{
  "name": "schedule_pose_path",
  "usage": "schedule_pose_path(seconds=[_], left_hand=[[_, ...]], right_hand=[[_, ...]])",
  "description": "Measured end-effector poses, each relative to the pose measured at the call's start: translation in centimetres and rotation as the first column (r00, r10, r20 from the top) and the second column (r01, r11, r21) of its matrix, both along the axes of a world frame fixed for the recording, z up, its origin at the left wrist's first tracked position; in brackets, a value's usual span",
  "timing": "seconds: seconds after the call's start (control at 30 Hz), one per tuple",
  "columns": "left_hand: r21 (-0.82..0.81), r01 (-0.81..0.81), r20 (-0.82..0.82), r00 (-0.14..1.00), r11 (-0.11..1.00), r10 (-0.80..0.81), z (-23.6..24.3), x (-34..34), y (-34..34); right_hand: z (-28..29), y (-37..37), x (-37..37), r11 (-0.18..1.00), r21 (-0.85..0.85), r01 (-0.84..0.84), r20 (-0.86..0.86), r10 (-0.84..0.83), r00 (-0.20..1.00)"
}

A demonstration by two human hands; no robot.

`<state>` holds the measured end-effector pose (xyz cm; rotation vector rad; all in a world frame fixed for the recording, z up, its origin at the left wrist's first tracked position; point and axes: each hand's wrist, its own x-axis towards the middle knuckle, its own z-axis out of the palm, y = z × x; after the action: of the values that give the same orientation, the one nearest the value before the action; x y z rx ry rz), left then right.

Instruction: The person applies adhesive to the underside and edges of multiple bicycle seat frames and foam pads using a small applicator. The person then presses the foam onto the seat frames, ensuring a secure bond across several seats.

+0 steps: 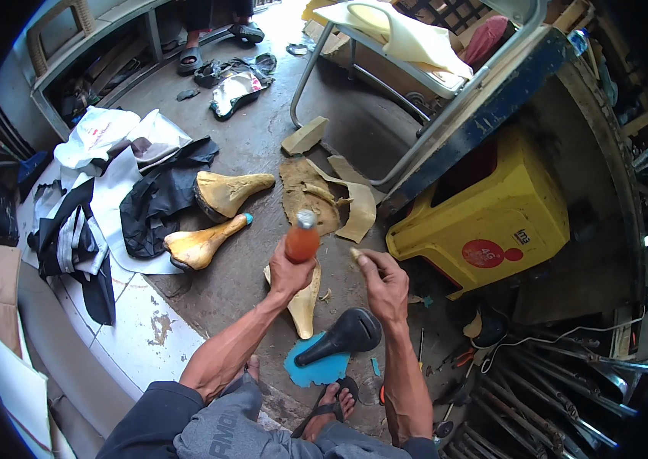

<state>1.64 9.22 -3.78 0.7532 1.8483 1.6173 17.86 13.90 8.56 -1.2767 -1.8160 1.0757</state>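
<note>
Gripping an orange bottle (303, 245) with a silvery top in the left hand (292, 274), with fingers wrapped closed around its lower part. Pinching a small yellowish piece (355, 253), too small to identify, between the thumb and forefinger of the right hand (386, 291), near the bottle but apart from it. Pictured directly below the left hand, and partly hidden by it: a pale saddle-shaped piece (306, 306) on the concrete floor (251, 145), with its narrow end toward the body. Impossible to tell whether touching that hand.

Seen between the forearms, closer to the feet: a black saddle (350, 333), lying partly over a bright blue sheet (316, 375). Spread just beyond the bottle: a worn brown slab (295, 205), with cream offcuts (360, 210) alongside. Lying to the left of the left hand, well clear of the fingers: two yellowish saddle forms (228, 193), close together beside crumpled black material (152, 222). Tipped over to the right, beyond the right hand: a yellow plastic stool (526, 183) with a red mark on its side. Heaped at lower right: dark metal tubes (538, 409).
</note>
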Motion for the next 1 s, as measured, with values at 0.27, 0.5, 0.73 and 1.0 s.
schedule_pose_path(seconds=[0.27,0.5,0.73,1.0], left_hand=[[-0.108,-0.026,0.261,0.964,0.994,0.053,-6.3,0.6,-0.9],[-0.094,-0.032,0.248,0.967,0.995,0.054,-6.7,1.0,-0.8],[-0.109,0.024,0.287,0.958,0.994,0.008,-6.7,0.4,-0.7],[0.240,-0.181,0.572,0.820,0.954,0.011,-2.2,-4.0,-1.9]], right_hand=[[-14.4,3.6,-1.4,0.948,0.088,-0.307,0.530,0.216,0.820],[-19.3,3.9,-0.6,0.883,-0.035,-0.469,0.717,0.349,0.603],[-15.3,0.6,0.1,0.807,-0.450,-0.383,0.678,0.588,0.442],[-9.4,0.0,-0.9,0.862,-0.359,-0.359,0.393,0.488,0.779]])
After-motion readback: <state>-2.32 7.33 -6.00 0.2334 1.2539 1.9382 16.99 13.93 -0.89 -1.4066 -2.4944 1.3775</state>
